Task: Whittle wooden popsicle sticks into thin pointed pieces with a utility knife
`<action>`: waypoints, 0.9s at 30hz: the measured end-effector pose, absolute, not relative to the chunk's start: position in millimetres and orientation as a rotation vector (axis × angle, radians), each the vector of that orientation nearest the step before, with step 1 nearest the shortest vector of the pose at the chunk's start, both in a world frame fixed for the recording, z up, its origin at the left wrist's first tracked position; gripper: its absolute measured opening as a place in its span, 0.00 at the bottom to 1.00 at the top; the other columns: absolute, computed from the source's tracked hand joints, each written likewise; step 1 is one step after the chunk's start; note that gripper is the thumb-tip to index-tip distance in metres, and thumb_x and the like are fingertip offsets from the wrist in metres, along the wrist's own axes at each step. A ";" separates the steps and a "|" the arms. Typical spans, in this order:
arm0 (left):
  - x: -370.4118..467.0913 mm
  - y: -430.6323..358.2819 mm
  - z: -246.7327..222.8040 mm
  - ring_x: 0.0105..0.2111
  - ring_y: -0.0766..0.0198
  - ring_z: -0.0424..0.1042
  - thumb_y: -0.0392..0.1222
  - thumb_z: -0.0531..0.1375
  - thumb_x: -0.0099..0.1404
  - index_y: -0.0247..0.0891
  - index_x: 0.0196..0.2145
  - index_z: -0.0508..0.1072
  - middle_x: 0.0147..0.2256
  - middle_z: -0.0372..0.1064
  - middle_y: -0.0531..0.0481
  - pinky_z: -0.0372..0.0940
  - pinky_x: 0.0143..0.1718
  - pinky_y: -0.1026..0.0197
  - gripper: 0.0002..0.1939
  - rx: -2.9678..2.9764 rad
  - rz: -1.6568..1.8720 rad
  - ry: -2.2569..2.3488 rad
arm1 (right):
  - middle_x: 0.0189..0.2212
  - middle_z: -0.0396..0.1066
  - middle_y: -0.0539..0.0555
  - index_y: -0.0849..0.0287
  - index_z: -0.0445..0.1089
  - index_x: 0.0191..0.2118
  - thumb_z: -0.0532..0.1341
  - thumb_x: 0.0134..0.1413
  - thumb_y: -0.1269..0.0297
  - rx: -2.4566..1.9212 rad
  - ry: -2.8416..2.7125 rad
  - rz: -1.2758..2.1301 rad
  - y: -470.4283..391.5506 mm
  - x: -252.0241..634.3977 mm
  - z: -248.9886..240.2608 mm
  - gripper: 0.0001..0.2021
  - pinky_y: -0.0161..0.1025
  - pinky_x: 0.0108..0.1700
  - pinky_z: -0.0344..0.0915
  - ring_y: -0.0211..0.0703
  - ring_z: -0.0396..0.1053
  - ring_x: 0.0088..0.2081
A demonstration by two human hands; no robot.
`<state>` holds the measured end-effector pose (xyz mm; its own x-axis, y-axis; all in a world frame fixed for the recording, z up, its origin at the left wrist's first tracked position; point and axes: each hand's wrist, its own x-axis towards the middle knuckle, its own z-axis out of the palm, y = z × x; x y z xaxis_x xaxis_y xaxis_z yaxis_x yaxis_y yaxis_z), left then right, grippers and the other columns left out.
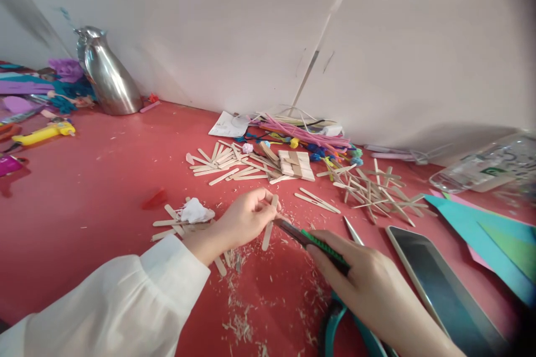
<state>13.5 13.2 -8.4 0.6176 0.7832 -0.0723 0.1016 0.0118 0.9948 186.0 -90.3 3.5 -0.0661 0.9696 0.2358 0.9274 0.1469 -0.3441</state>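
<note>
Between the fingers of my left hand (247,216) is a wooden craft stick (267,235), held nearly upright over the red table. My right hand (360,273) grips a black and green utility knife (322,246). The knife's blade end meets the stick close to my left fingertips. Wood shavings (240,323) lie scattered below both hands. Beside my left wrist, several loose sticks (170,223) surround a crumpled white tissue (196,211). Partly under my right hand lies a pair of scissors (333,326) with teal handles.
Piles of craft sticks (218,160) and pink pipe cleaners (301,129) lie toward the wall. A phone (439,284) and coloured paper (481,228) are on the right. A steel jug (111,75) and a yellow glue gun (46,133) stand and lie at left.
</note>
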 end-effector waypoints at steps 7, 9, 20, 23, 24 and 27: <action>12.5 14.9 -7.6 0.32 0.64 0.73 0.42 0.51 0.65 0.37 0.29 0.60 0.29 0.70 0.47 0.64 0.28 0.65 0.09 1.469 0.681 0.730 | 0.21 0.73 0.47 0.51 0.70 0.37 0.51 0.57 0.59 -1.824 -2.052 0.046 -91.0 188.7 -1.8 0.11 0.32 0.19 0.63 0.38 0.70 0.19; 11.9 15.8 -6.5 0.33 0.63 0.73 0.42 0.51 0.65 0.36 0.28 0.60 0.30 0.70 0.46 0.65 0.28 0.65 0.09 1.460 0.671 0.731 | 0.22 0.74 0.46 0.51 0.70 0.39 0.51 0.57 0.59 -1.822 -2.038 -0.014 -91.6 187.9 -4.9 0.12 0.32 0.18 0.63 0.38 0.70 0.18; 9.6 18.2 -11.9 0.36 0.62 0.74 0.42 0.50 0.65 0.37 0.29 0.62 0.25 0.68 0.50 0.64 0.32 0.66 0.09 1.693 0.760 0.735 | 0.35 0.77 0.50 0.52 0.68 0.49 0.49 0.59 0.63 -1.804 -2.060 -0.293 -97.3 175.1 -5.3 0.16 0.32 0.20 0.67 0.39 0.73 0.23; 8.7 18.0 -12.5 0.34 0.63 0.74 0.44 0.51 0.64 0.37 0.29 0.63 0.26 0.69 0.50 0.64 0.32 0.66 0.10 1.778 0.779 0.758 | 0.34 0.76 0.51 0.51 0.66 0.52 0.48 0.59 0.64 -1.797 -2.081 -0.377 -100.1 172.4 -5.3 0.18 0.31 0.18 0.63 0.37 0.72 0.22; 8.1 17.5 -12.6 0.33 0.63 0.74 0.44 0.51 0.64 0.37 0.29 0.64 0.26 0.69 0.50 0.64 0.32 0.65 0.10 1.819 0.790 0.768 | 0.33 0.76 0.50 0.51 0.66 0.52 0.48 0.59 0.65 -1.776 -2.091 -0.419 -101.0 171.4 -5.1 0.18 0.31 0.16 0.61 0.36 0.72 0.21; 6.8 14.7 -11.8 0.29 0.64 0.73 0.45 0.50 0.64 0.38 0.30 0.66 0.22 0.68 0.51 0.64 0.31 0.65 0.11 1.923 0.823 0.799 | 0.29 0.75 0.51 0.56 0.66 0.51 0.46 0.59 0.68 -1.723 -2.146 -0.563 -104.1 168.0 -3.2 0.19 0.32 0.14 0.57 0.35 0.69 0.18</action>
